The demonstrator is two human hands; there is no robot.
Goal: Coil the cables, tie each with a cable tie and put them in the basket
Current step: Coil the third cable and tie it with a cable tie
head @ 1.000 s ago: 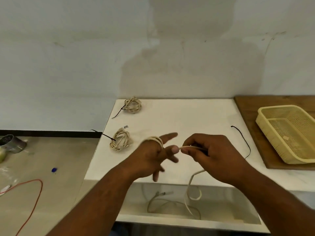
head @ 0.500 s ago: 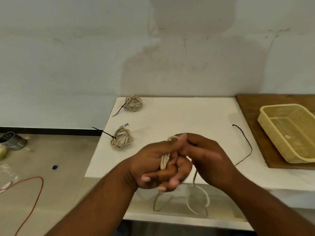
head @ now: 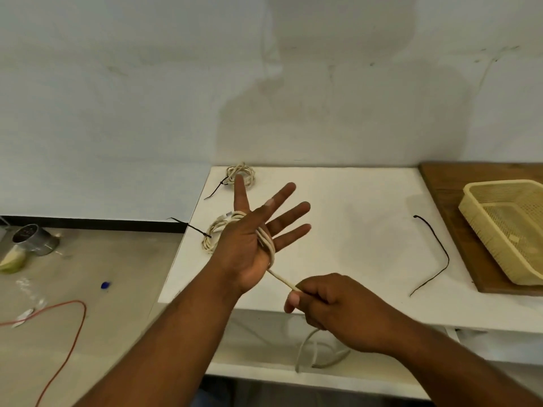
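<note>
A cream cable [head: 268, 243] is looped several times around the palm of my left hand [head: 252, 239], which is held up over the white table [head: 352, 230] with its fingers spread. From the palm the cable runs taut down to my right hand [head: 332, 306], which pinches it near the table's front edge. The cable's slack [head: 311, 351] hangs below the edge. Two coiled cream cables with black ties lie on the table's left: one [head: 241, 173] at the back corner, one [head: 213, 235] partly hidden behind my left hand. A loose black cable tie [head: 435, 254] lies to the right. The yellow basket [head: 482, 218] stands at far right.
The basket rests on a brown wooden board [head: 449, 195]. On the floor at left are a metal can [head: 32, 239], a red wire [head: 67, 333], a small blue object [head: 105, 285] and scraps of plastic. A white wall rises behind the table.
My left hand has opened and risen with its palm facing me, the loops now around it. My right hand has dropped toward the front edge, pulling the cable taut.
</note>
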